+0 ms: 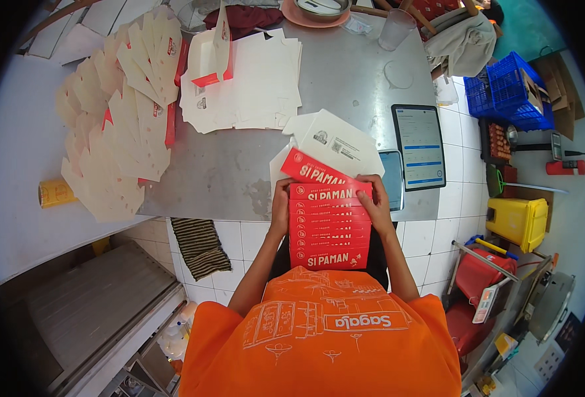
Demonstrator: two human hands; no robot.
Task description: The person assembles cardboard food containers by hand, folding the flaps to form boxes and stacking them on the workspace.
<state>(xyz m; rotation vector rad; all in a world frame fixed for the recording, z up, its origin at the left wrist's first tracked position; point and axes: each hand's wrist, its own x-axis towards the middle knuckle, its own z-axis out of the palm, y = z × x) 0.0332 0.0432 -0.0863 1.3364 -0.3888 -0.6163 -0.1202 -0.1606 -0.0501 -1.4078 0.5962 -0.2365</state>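
A stack of overlapping red-and-white cardboard food boxes (329, 228) stands in front of my body at the table's near edge, red printed sides facing up. My left hand (280, 206) grips its left edge, fingers partly hidden. On the opposite edge, my right hand (376, 204) is closed with the thumb over the red face. Just beyond the stack, a tilted box with a red side strip (315, 171) leans over its top. Its white printed panel and other white flaps (335, 142) spread out on the table behind.
Flat white box blanks (259, 86) lie at the table's far side, with one partly folded box (211, 61) on them. Fanned-out boxes (124, 126) fill the left. A tablet (419, 147) and a phone (391, 177) rest right of my hands. A glass (397, 30) stands farther back.
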